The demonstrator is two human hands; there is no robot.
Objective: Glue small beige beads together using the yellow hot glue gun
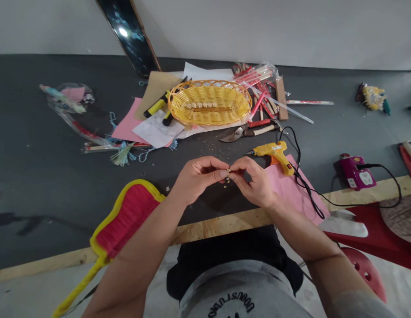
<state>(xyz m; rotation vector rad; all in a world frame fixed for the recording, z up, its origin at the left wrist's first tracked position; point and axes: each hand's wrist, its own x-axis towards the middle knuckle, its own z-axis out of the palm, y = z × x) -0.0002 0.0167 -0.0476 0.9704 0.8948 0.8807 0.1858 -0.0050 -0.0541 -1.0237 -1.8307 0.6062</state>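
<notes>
Near the table's front edge, my left hand (203, 175) and my right hand (252, 177) meet, both pinching a small beige piece (228, 171) between thumbs and fingertips. Its exact shape is too small to tell. Beige crumbs lie beneath and beyond the fingertips. Behind the hands stands a yellow wicker basket (208, 115) with a row of small beige clusters (201, 105) inside. A yellow glue gun (273, 152) rests just beyond my right hand, and pruning shears (248, 131) lie between the basket and the hands.
A red and yellow fan-shaped item (127, 216) lies by my left forearm. Pink paper (301, 194) and a black cord are near my right forearm, with a purple power adapter (358, 172) farther right. A phone (129, 33) leans at the back; wrapped sticks (258, 75) lie behind.
</notes>
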